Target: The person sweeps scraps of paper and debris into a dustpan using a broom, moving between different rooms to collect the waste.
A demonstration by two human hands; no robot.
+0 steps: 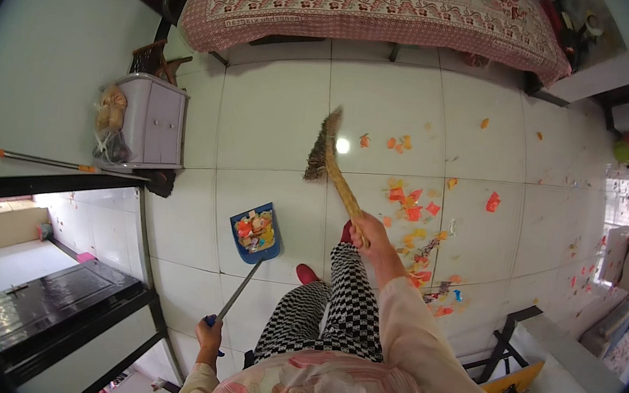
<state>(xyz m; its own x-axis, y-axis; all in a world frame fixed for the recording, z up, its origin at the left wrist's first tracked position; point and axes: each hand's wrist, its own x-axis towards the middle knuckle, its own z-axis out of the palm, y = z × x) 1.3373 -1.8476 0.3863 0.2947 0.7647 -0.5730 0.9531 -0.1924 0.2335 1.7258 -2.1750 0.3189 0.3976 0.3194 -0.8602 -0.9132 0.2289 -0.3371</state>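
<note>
My right hand (373, 234) grips the wrapped yellowish handle of a short straw broom (324, 144). The broom's dark bristles point to the far left of my feet, over the white tiles. My left hand (208, 334) is closed around the upper end of a long-handled dustpan (268, 257). The blue pan stands on the floor to the left of my red shoes and holds a heap of coloured scraps (254, 230). More red, yellow and orange scraps (414, 203) lie strewn on the tiles to the right of the broom and beside my right arm.
A table (371, 21) draped in a patterned red and white cloth stands ahead. At the left are a small cabinet (161, 124) with plastic bags (112, 118) on it, a leaning broom (160, 182) and a doorway. A black-legged piece of furniture (508, 344) is near my right elbow.
</note>
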